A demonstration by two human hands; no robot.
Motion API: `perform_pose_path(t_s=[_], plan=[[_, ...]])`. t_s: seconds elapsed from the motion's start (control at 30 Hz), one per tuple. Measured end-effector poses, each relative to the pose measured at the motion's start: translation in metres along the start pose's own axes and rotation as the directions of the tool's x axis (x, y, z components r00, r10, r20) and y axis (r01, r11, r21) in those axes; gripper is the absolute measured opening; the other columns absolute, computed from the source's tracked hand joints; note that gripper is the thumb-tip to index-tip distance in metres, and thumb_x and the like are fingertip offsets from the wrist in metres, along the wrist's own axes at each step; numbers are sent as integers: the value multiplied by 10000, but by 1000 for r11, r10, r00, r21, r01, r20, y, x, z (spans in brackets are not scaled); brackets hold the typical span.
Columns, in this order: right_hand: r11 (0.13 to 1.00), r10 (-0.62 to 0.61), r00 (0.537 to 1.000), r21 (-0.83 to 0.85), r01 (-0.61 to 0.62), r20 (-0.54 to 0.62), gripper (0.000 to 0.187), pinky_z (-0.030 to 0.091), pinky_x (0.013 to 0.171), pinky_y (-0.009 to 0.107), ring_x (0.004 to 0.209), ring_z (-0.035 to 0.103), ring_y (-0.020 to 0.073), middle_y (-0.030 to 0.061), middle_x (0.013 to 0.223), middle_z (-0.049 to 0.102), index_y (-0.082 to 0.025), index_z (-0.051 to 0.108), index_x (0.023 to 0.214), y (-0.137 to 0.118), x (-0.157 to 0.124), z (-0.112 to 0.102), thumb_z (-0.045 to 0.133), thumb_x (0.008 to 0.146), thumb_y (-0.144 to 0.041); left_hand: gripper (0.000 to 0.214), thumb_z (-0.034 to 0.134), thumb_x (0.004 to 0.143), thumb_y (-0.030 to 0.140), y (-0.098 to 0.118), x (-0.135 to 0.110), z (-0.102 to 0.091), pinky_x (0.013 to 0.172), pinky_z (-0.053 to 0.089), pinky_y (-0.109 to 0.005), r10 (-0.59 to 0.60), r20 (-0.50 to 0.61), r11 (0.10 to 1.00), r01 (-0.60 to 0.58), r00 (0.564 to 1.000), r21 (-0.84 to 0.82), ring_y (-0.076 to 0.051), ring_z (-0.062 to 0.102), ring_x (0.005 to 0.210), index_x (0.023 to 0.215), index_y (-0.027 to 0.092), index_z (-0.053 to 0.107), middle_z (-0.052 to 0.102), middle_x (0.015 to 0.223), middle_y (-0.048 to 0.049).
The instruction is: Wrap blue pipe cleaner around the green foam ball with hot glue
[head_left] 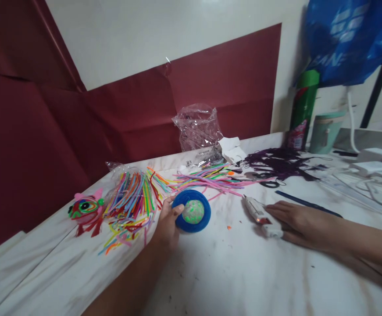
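My left hand point(167, 224) grips the left rim of a round blue disc point(191, 210) held just above the white table point(237, 272); a pale ball with green and pink patches point(193, 211) sits in the disc's middle. My right hand point(299, 223) lies on the table with its fingers closed around the back of a white glue gun point(262, 216), whose nozzle points up and to the left. A heap of coloured pipe-cleaner strips point(134, 197) lies just left of the disc.
A small pink, green and red craft figure point(86, 210) stands at the table's left edge. More coloured strips point(210, 175), a crumpled clear plastic bag point(198, 127), dark purple strands point(276, 162), a green bottle point(302, 109), a teal cup point(324, 131) and white cables point(368, 175) sit farther back.
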State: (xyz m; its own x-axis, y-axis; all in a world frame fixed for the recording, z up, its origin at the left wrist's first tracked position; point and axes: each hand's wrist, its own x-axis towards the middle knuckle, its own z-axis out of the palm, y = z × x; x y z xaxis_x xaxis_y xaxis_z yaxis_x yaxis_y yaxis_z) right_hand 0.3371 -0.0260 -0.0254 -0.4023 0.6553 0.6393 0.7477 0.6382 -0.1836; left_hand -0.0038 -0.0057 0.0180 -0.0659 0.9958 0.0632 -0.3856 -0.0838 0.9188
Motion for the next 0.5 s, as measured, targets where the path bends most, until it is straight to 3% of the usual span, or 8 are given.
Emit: perform_pose_path(t_s=[0.1,0.13,0.23,0.37,0.5], plan=[[995,-89,985,-31,95,147,331,535,802,386,932,720,290,138,1041,770,-209,730,1027,-10,8,-18,506,821,-79,531,779,599,302,-3,0,-2,660,499,-277,35,-5,997,-34,999,69,-153,622,725,1039,215,494,667,858,6],[994,-92,986,-40,98,139,282,537,775,390,905,722,293,134,1003,771,-213,728,997,-16,14,-24,511,849,-110,533,779,590,291,-4,1,-2,658,491,-270,55,-11,993,-53,998,109,-146,610,717,1034,219,493,653,847,17],[992,-125,992,11,125,-32,234,544,706,344,784,711,241,109,856,751,-200,694,940,-41,37,-34,476,925,-115,538,770,562,275,-8,0,0,646,476,-263,104,-29,965,-94,994,245,-143,590,711,1020,227,491,619,843,32],[942,-306,944,101,319,-121,207,532,614,299,680,646,202,83,736,703,-175,646,914,-81,65,-16,454,941,-102,518,734,563,293,-10,-7,7,666,476,-282,125,-1,908,-114,992,403,-169,602,759,1009,223,481,608,885,14],[948,-278,942,104,301,-188,203,513,590,303,673,622,206,96,729,678,-154,639,865,-105,79,13,466,968,-135,536,732,558,331,-9,-12,10,701,480,-307,158,63,865,-169,985,473,-187,606,779,1010,213,471,602,886,1]])
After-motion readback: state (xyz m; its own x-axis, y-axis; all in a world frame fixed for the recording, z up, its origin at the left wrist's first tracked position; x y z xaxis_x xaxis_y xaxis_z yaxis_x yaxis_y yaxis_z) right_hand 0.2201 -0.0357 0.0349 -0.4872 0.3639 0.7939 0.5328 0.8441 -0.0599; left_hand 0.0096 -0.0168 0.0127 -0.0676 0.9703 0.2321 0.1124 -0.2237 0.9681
